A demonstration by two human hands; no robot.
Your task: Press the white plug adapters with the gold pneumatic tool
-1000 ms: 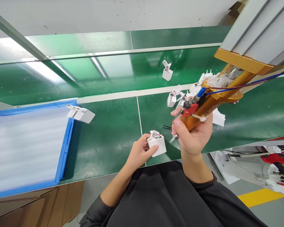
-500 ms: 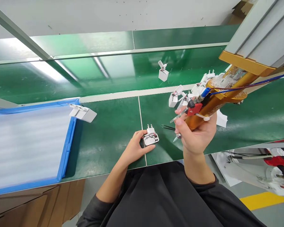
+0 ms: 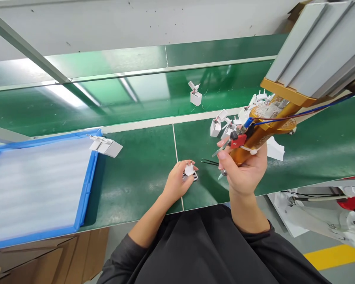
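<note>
My left hand (image 3: 176,180) is closed round a white plug piece (image 3: 189,170) with two pins up, over its white charger housing (image 3: 195,176). Most of that housing is hidden by the fingers. In my right hand (image 3: 245,176) is a gold dispensing gun (image 3: 243,154) with a red valve block (image 3: 238,141). Its pale nozzle tip (image 3: 220,177) points down toward the bench. Dark tweezers (image 3: 209,161) stick out leftward from the same hand. Beyond it lie several opened white chargers (image 3: 215,128) with wires showing.
A blue-rimmed tray (image 3: 87,193) lined with white foam stands on the left, a white charger (image 3: 106,146) across its corner. One opened charger (image 3: 196,98) sits on the rear green strip. A large grey cylinder (image 3: 310,47) with blue and red wires hangs at upper right.
My left hand has closed round the plug piece and tipped it over the housing; it lay open behind it before. The right hand holds the gun in nearly the same place.
</note>
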